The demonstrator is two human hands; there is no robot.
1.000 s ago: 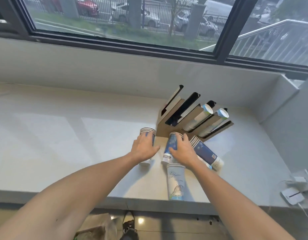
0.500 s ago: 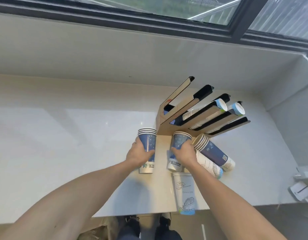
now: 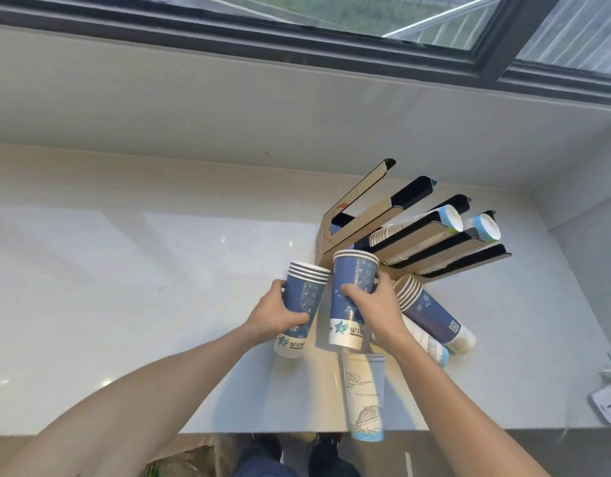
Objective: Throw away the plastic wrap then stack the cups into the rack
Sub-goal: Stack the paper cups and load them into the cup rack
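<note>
My left hand (image 3: 276,313) grips a stack of blue paper cups (image 3: 302,297), rims up. Beside it my right hand (image 3: 374,306) holds a second blue cup stack (image 3: 352,287), lifted slightly higher. Both stacks are just in front of the cardboard cup rack (image 3: 362,215), whose slanted slots hold white cup stacks (image 3: 445,218) on the right side. Another blue stack (image 3: 434,313) lies on its side to the right of my right hand, with a white stack (image 3: 431,346) under it. A white cup stack (image 3: 364,394) stands at the counter's front edge.
The pale counter (image 3: 125,287) runs along a wall under a dark-framed window (image 3: 331,46). A side wall closes the right end. Papers or small white items (image 3: 606,401) lie at the far right. Below the counter edge I see shoes and a bag on the floor.
Both hands have lifted their blue cup stacks off the counter and brought them closer together. The camera has tilted down and moved closer to the rack.
</note>
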